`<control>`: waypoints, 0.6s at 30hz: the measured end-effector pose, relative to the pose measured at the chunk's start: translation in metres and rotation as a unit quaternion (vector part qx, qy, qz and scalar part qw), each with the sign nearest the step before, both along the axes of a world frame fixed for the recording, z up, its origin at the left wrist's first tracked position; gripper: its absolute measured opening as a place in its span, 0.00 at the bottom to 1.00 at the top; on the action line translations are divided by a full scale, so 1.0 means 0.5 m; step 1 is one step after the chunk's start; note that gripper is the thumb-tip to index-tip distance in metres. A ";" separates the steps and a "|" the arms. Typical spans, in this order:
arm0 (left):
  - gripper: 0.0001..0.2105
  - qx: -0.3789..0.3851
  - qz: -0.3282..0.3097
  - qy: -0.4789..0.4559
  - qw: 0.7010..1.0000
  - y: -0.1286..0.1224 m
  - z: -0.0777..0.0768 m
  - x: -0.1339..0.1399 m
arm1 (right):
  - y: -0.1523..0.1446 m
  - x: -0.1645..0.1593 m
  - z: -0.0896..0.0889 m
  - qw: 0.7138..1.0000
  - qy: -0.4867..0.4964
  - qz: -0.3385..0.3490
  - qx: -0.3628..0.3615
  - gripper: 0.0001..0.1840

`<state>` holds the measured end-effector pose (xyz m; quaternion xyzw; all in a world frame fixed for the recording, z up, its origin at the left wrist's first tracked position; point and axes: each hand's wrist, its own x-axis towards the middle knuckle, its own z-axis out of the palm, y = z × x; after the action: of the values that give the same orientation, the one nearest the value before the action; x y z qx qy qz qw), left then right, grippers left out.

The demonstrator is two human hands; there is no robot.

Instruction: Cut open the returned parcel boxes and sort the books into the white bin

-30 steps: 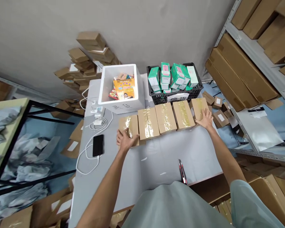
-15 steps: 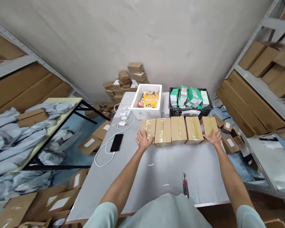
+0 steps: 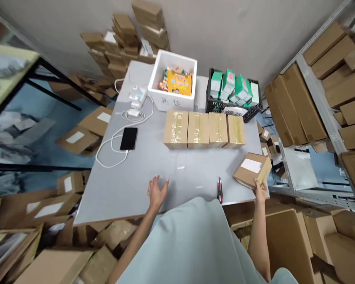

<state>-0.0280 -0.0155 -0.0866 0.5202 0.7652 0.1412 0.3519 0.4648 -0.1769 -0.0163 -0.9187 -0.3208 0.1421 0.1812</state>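
Note:
My right hand (image 3: 260,191) grips a taped cardboard box (image 3: 249,170) by its near edge, at the table's right side. The box is tilted, and a white label shows on its upper face. My left hand (image 3: 157,191) hovers over the near left part of the table, fingers spread, holding nothing. Several taped boxes (image 3: 197,130) stand side by side in a row at mid-table. A red and black utility knife (image 3: 219,190) lies between my hands, near the front edge.
On the grey table (image 3: 148,157) are a phone (image 3: 128,139) on a white cable, a white foam box (image 3: 173,101) with colourful packs and a black crate (image 3: 233,111) of green boxes. A large open carton (image 3: 284,236) stands below right. Shelving (image 3: 319,86) rises on the right.
The rightmost box has left the row and come nearer in my right hand. My left hand has let go of the row's left end and drawn back. The view has tilted downward.

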 end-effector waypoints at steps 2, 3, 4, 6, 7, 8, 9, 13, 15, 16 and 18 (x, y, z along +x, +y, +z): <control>0.31 -0.014 0.019 -0.038 0.999 -0.020 0.009 -0.027 | -0.072 -0.055 0.018 0.996 0.048 -0.079 0.018 0.50; 0.30 -0.014 0.025 -0.063 0.998 -0.024 0.013 -0.034 | -0.096 -0.083 0.028 0.990 0.074 -0.113 0.028 0.52; 0.30 -0.011 0.026 -0.090 0.996 -0.024 0.016 -0.038 | -0.111 -0.111 0.037 0.985 0.103 -0.130 0.042 0.55; 0.28 -0.007 0.008 -0.133 0.991 -0.015 0.020 -0.034 | -0.113 -0.167 0.056 0.983 0.140 -0.097 0.062 0.57; 0.28 -0.005 -0.007 -0.151 0.988 -0.007 0.022 -0.028 | -0.102 -0.195 0.064 0.987 0.143 -0.041 0.058 0.57; 0.27 -0.001 -0.024 -0.172 0.985 0.004 0.025 -0.021 | -0.083 -0.224 0.070 0.989 0.137 0.028 0.050 0.57; 0.27 0.003 -0.042 -0.196 0.980 0.018 0.029 -0.013 | -0.060 -0.253 0.075 0.985 0.129 0.106 0.035 0.57; 0.33 0.012 -0.097 -0.317 0.943 0.088 0.055 0.008 | 0.057 -0.372 0.072 0.913 0.090 0.392 -0.058 0.62; 0.36 0.011 -0.131 -0.363 0.922 0.118 0.065 0.007 | 0.106 -0.422 0.055 0.861 0.071 0.497 -0.083 0.63; 0.35 0.013 -0.142 -0.370 0.918 0.128 0.066 0.002 | 0.125 -0.440 0.045 0.838 0.066 0.534 -0.092 0.63; 0.34 0.023 -0.157 -0.352 0.922 0.133 0.059 -0.012 | 0.150 -0.462 0.021 0.808 0.061 0.576 -0.105 0.63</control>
<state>-0.0341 0.0510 -0.0572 0.5584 0.4969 0.2754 0.6045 0.2338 -0.1018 -0.0058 -0.5680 -0.7628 0.3088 -0.0129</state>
